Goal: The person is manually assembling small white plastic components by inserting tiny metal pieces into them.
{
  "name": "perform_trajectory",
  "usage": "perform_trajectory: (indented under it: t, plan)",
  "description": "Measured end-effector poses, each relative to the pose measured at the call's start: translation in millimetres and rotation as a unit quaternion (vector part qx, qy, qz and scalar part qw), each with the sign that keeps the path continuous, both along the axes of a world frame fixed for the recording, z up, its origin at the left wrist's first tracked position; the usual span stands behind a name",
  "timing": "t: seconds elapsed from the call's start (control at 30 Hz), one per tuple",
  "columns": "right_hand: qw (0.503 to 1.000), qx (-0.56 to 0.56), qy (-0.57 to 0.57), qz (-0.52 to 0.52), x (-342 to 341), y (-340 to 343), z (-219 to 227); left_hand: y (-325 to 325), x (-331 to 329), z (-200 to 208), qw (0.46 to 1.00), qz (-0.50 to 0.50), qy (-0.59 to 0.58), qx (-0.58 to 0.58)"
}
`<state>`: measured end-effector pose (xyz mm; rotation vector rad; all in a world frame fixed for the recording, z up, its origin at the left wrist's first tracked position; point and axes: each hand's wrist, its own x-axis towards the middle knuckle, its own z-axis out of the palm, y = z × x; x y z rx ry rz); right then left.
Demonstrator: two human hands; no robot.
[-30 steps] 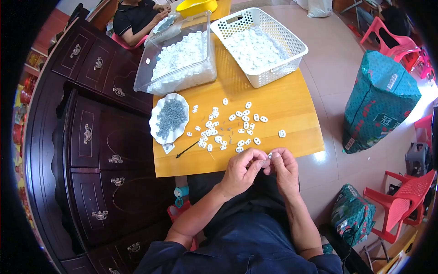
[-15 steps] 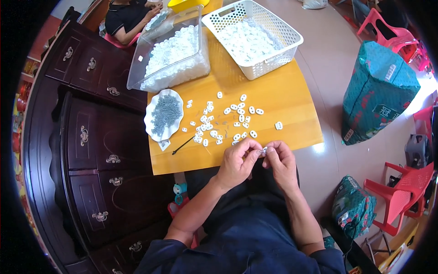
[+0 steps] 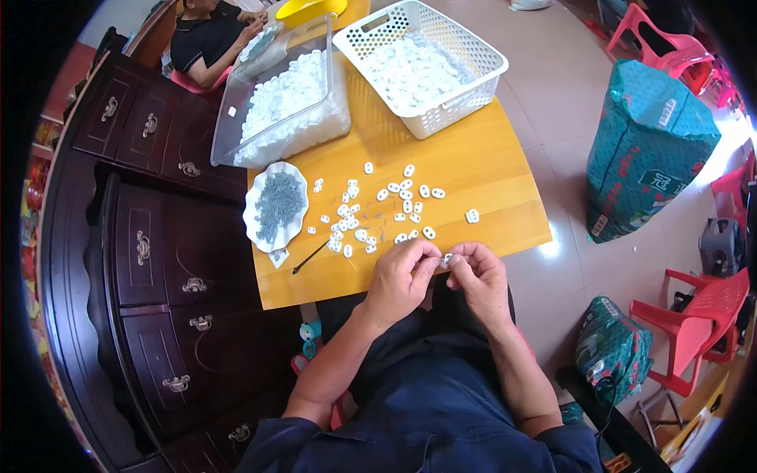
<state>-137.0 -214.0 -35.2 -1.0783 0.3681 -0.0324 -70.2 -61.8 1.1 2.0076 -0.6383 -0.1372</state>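
At the table's near edge, my two hands meet over a small white plastic piece (image 3: pixel 447 258). It is pinched between the thumb and fingertips of my right hand (image 3: pixel 482 282). My left hand (image 3: pixel 400 277) is closed in a pinch right beside the piece; what its fingertips grip is too small to make out. Beyond my hands, several loose white two-holed pieces (image 3: pixel 429 232) lie scattered, with thin dark metal bits (image 3: pixel 378 215) among them. A white scalloped dish (image 3: pixel 251 214) at the left holds a heap of small grey metal parts (image 3: pixel 279 206).
A clear bin (image 3: pixel 341 110) and a white perforated basket (image 3: pixel 457 120), both full of white pieces, stand at the back of the wooden table (image 3: pixel 505 181). A black stick (image 3: pixel 312 257) lies near the dish. A co-worker (image 3: pixel 206 39) sits far left; dark drawers (image 3: pixel 205 252) flank the table.
The whole view has shifted a little. My hands stay together at the table edge, and slightly more of the white piece shows between the fingertips.
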Motion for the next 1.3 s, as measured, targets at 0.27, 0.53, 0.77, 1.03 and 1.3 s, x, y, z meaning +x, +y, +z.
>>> perform_trajectory:
  t: [0.27,0.53,0.77,1.03,1.3]
  plan:
    - [1.000,0.009,0.002,0.003,-0.2,0.7,2.8,-0.3,0.7,4.3,0.999,-0.013,-0.031,0.030]
    - [1.000,0.003,0.012,-0.005,0.4,-1.8,2.3,1.4,0.9,4.4,1.000,0.001,-0.008,0.028]
    - [1.000,0.007,0.007,0.003,0.1,-0.9,0.7,-0.2,-1.2,2.0,1.000,-0.005,0.005,0.018]
    - [1.000,-0.016,0.009,-0.002,-0.6,-0.4,-1.2,-0.5,-0.3,3.4,0.999,-0.016,-0.001,0.035]
    - [0.999,-0.045,0.000,-0.016,-1.7,1.5,-4.6,-1.7,0.3,-0.1,0.998,-0.023,-0.002,0.052]
